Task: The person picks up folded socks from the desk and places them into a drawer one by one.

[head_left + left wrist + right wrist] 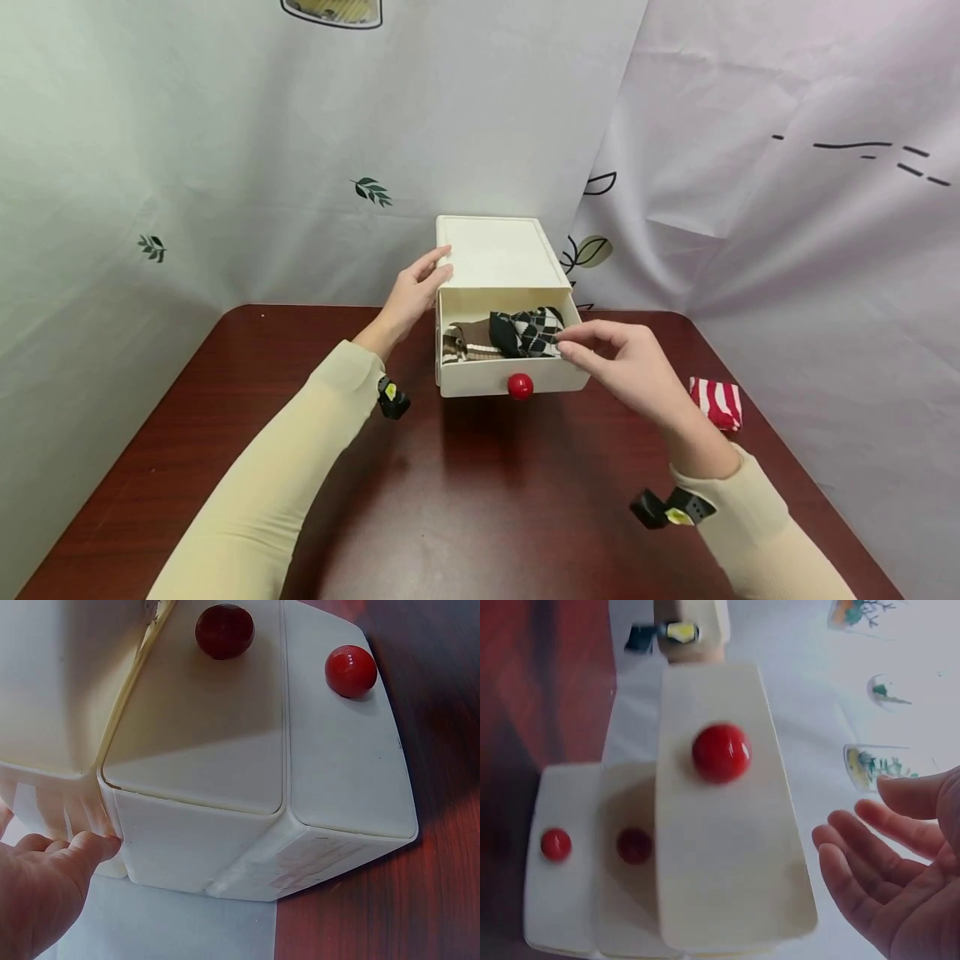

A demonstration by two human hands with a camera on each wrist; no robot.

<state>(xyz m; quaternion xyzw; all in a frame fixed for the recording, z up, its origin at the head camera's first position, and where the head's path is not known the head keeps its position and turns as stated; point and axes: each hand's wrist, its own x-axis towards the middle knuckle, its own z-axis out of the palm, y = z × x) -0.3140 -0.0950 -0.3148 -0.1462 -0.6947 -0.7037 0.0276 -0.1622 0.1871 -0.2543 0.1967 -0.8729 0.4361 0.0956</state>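
A white drawer cabinet (495, 250) stands on the table, its top drawer (472, 381) pulled out by the red knob's side. Inside lie a brown striped sock bundle (472, 333) and a black, grey and white argyle sock bundle (536, 332). My left hand (408, 300) rests against the cabinet's left side near the top, fingers extended; the left wrist view shows its thumb touching the side wall. At the drawer's right front corner hovers my right hand (630, 367), fingers loosely bent. The right wrist view shows nothing in its palm, beside the drawer front (727, 847).
A folded red-and-white striped sock bundle (716, 403) lies at the table's right edge. Two closed lower drawers with red knobs (351, 671) sit beneath the open one. Behind the dark red wooden table (465, 517) hangs a pale patterned curtain (480, 108).
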